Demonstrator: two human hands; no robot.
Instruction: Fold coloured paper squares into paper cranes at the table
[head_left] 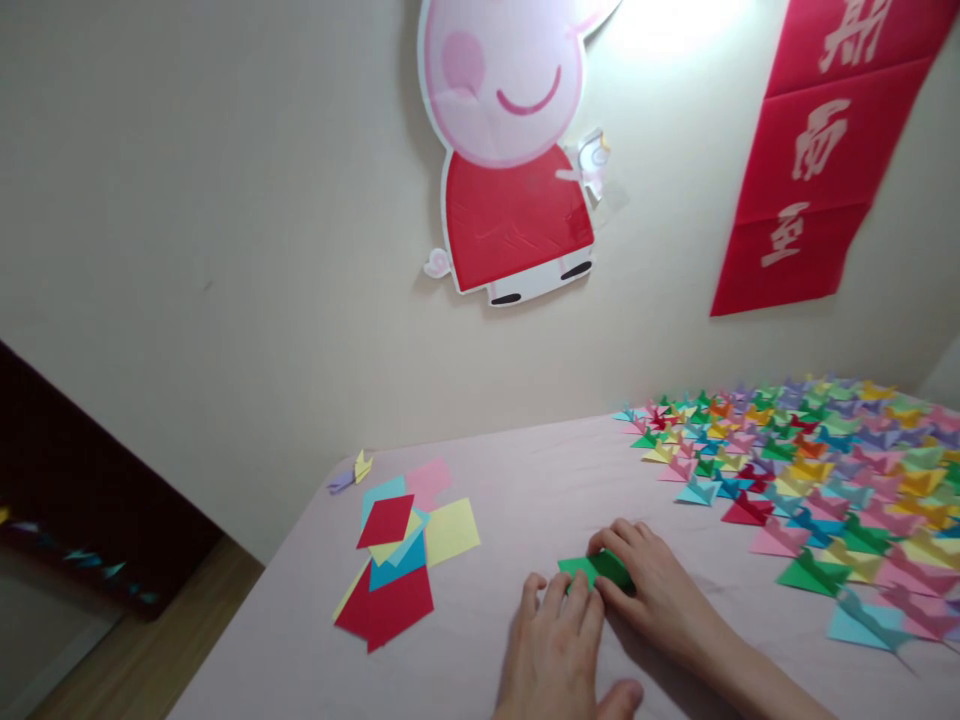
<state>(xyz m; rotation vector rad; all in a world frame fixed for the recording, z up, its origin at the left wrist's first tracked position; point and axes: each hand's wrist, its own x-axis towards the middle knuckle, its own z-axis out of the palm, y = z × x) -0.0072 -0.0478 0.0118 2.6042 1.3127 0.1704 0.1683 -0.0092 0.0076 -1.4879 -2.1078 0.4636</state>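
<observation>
A piece of green paper (577, 567) lies on the pink-covered table in front of me, its right part folded up and in shade. My left hand (559, 635) rests palm down at its near edge, fingertips on the paper and thumb held apart. From the right, my right hand (660, 590) has thumb and fingers around the paper's right end. Part of the paper is hidden by my fingers.
Loose coloured paper squares (401, 610) overlap on the left of the table (277, 640). Rows of folded paper cranes (817, 570) cover the right side. Two small folded pieces (351, 475) lie at the back left corner. A wall (300, 250) stands behind.
</observation>
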